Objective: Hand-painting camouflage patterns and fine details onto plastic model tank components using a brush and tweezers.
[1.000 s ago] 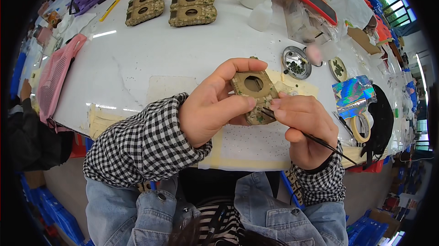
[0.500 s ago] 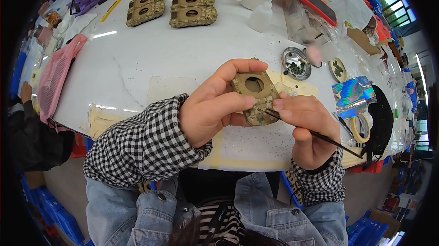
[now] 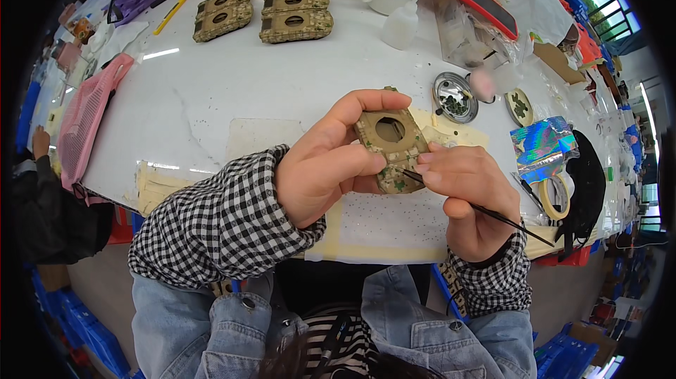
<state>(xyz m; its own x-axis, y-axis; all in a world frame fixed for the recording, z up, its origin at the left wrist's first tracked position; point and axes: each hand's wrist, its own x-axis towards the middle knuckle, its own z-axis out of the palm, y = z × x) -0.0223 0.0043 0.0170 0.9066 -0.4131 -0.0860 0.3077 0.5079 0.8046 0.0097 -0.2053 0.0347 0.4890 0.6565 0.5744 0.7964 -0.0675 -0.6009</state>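
Mostly tan, green-flecked camouflage piece [image 3: 401,151]

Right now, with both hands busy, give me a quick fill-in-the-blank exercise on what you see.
1. The left hand holds a ____-patterned piece.
2. The right hand holds tweezers that are ____ in colour.
3. The phone at the upper right has a ____ rim.
4. The pink mesh item is at the table's ____ side.

Missing words: camouflage; black; red; left.
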